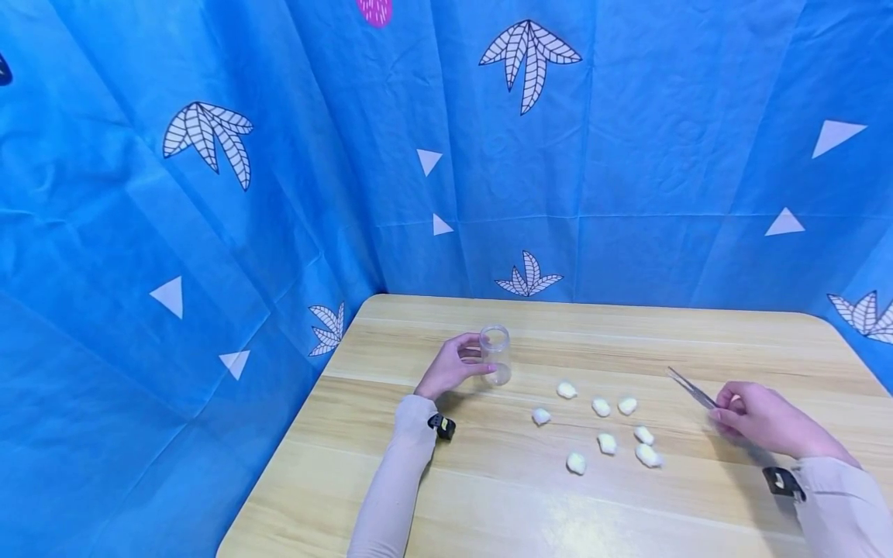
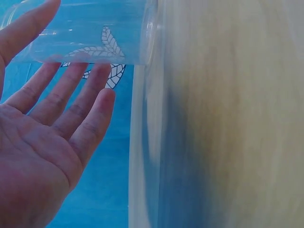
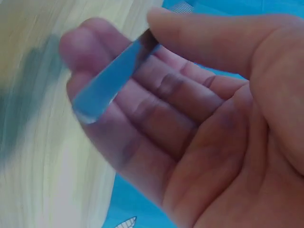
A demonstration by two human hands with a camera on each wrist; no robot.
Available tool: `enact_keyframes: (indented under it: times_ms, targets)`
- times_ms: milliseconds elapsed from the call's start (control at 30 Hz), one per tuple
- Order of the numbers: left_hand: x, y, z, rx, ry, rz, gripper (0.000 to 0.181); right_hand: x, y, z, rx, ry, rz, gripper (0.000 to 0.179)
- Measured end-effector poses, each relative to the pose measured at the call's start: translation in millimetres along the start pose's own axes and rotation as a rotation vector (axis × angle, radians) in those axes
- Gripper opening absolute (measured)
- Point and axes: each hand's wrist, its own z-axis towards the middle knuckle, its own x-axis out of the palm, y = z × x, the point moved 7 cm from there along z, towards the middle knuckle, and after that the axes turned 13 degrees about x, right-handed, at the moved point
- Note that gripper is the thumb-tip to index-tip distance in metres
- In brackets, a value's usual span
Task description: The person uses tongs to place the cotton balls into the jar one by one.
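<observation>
Left hand [image 1: 449,370] pinching an upright, transparent cylindrical jar [image 1: 496,355]; right hand [image 1: 770,418] gripping slender metallic tweezers [image 1: 691,387]; eight fluffy, irregular white tufts [image 1: 607,443] on the wood-grained bench [image 1: 502,504].

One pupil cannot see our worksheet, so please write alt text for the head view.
A left hand holds a clear jar upright at a wood-grain table, while the right hand holds metal tweezers. Eight white fluffy balls lie between them; blue patterned fabric hangs behind.

Just right of the left grip [image 1: 453,367], within its fingers, is the jar [image 1: 499,356]. Between both grips, cotton balls [image 1: 607,444] lie on the surface [image 1: 328,465]. Tweezers [image 1: 691,388] extend left and forward from the right grip [image 1: 770,420].
</observation>
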Motion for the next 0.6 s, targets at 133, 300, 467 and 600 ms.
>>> enact_keyframes:
  times_ms: [133,300,467,600]
  targets:
    - [-0.1,0.1,0.1,0.001,0.001,-0.001,0.056,1,7,-1.7,-0.017,0.046,0.104,0.007]
    - [0.3,-0.8,0.2,0.005,0.001,-0.007,0.056,1,15,-2.9,-0.091,0.057,0.149,0.026]
    - [0.2,-0.3,0.2,-0.001,0.0,-0.012,0.055,-2,22,-3.9,-0.161,-0.074,0.088,0.016]
    - [0.1,-0.7,0.3,-0.002,-0.002,-0.017,0.055,-4,28,-5.7,-0.189,-0.173,0.039,0.016]
